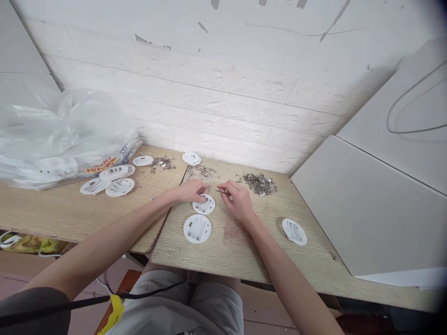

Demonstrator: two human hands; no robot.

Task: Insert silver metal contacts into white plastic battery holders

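Note:
My left hand (193,190) is closed on the rim of a white round battery holder (206,207), the thumb lying over its upper part. Directly below it on the table lies a second white round battery holder (197,228) with long slots and small metal contacts. My right hand (238,200) pinches a thin dark metal tool (223,191), perhaps tweezers, pointing left toward my left hand. Behind the hands are a heap of small metal contacts (260,184) and a looser scatter of small metal parts (202,172).
More white discs (119,187) lie at the left beside a clear plastic bag (70,135). One disc (294,231) lies at the right, near a big pale box (377,214). Another pair of discs (191,158) sits by the white brick wall (216,107).

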